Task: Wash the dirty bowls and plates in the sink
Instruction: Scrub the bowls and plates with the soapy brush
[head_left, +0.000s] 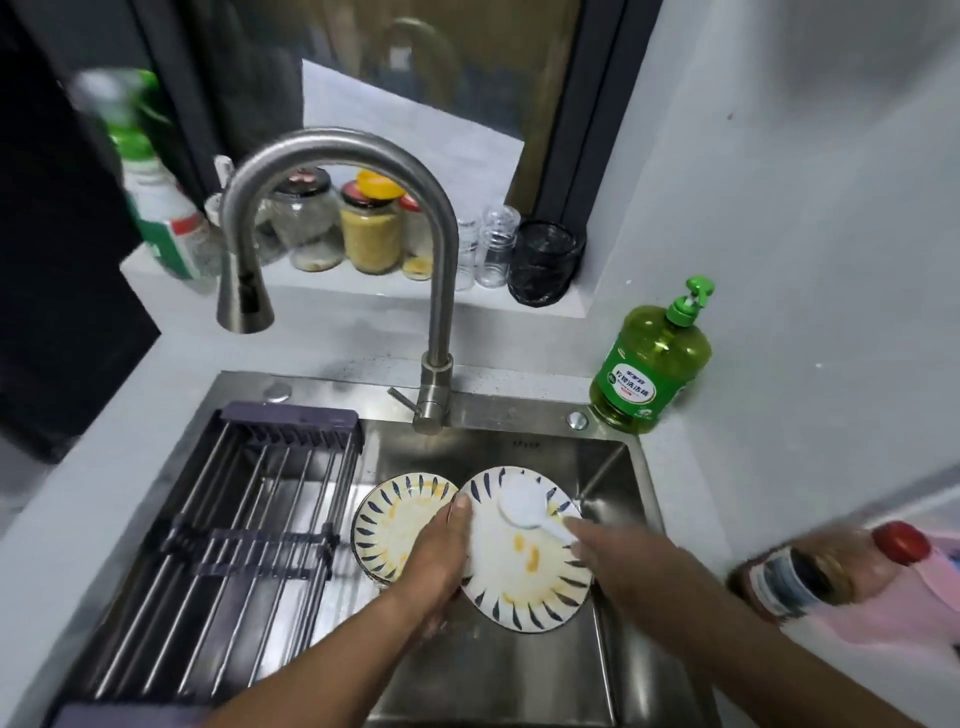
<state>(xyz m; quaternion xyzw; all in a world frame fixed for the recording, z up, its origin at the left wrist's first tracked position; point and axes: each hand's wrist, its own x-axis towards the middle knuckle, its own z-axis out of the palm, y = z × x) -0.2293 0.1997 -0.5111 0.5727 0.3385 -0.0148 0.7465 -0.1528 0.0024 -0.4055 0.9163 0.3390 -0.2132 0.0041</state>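
Landmark: the faucet (363, 249), neck arched over the basin, no water visible from its head.

Left of the faucet base, a drying rack (249, 530) spans the left part of the sink (613, 473); nothing lies on its rods.

Below the faucet base, just left of centre, one dirty plate (389, 525) sits in the basin on what looks like more crockery; yellow smears on its face.

Left hand (441, 561) below the faucet, fingers wrapped over the left rim of a second plate (524, 556), thumb on the face, holding it tilted up off the basin floor. This plate overlaps the first one's right edge. Yellow residue on it too.

A white spoon (524, 506) rests on the held plate's upper part. Right hand (618, 561), below and right of the faucet, reaches its handle end; motion blur, so I cannot tell whether the fingers pinch it or merely touch.

Far right of the faucet, a green detergent bottle (652, 364) on the counter.

Judgement: washing barely begun. Next move likely clears the spoon, then calls for water and soap.
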